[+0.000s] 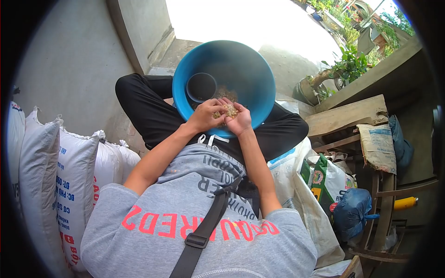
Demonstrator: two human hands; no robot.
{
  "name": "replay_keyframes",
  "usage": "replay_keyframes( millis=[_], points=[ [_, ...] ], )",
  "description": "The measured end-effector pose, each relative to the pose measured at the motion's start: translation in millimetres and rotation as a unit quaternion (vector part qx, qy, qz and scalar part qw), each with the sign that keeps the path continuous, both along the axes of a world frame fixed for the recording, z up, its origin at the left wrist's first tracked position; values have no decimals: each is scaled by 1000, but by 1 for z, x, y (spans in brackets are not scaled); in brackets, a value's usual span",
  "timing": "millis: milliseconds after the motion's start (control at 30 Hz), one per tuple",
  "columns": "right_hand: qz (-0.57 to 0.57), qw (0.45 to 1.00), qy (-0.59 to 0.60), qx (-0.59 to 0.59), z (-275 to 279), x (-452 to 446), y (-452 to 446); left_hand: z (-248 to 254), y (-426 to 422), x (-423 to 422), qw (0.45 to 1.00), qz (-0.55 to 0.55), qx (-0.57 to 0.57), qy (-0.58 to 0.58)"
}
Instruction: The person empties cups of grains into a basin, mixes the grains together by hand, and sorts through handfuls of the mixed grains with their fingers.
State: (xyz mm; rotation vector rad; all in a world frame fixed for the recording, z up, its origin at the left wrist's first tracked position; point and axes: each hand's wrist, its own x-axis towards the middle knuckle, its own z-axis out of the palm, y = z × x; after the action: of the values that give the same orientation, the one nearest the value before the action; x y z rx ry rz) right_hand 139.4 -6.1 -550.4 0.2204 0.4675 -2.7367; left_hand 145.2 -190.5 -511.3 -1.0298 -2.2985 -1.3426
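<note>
Grey T-shirt cloth (pixel 139 250) with red and dark lettering fills the bottom of the frame, crossed by a dark strap (pixel 190 259) with a buckle. Above it, black trousers (pixel 139 99) spread to both sides, the legs folded around a blue basin (pixel 262 88) at the upper centre.

Over the basin's near part, the right hand (pixel 238 121) lies palm up, fingers loosely cupped and unclosed beneath a small heap of pale, grain-like bits (pixel 230 111). From its left side in the frame, the left hand (pixel 204 116) reaches across with fingers bent onto the heap; whether they pinch any piece is too small to tell. The two hands hide some of the basin's floor and near rim. More of the bits lie on the floor just beyond the fingers, and a round, dark-looking container (pixel 201 87) takes up the basin's left side.

Stuffed white sacks (pixel 76 162) stand in a row at the lower left. At right, a pale sack (pixel 301 208) lies close by the right arm, next to a green-and-white bag (pixel 320 178) and a knotted blue plastic bag (pixel 351 213). Wooden furniture (pixel 347 116) and a potted plant (pixel 354 69) crowd the upper right.
</note>
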Motion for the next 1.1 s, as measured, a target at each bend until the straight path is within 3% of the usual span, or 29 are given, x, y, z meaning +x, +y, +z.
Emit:
replay_keyframes(
  millis=[567, 1100],
  points=[
    [28, 998, 13, -46, -11, -3, 5, 1, 0, 0, 1000, -10, -3, -4],
    [-19, 1000, 2, 7, 0, 0, -1, -3, -2, -2, 1000, -10, -6, -10]
  ],
)
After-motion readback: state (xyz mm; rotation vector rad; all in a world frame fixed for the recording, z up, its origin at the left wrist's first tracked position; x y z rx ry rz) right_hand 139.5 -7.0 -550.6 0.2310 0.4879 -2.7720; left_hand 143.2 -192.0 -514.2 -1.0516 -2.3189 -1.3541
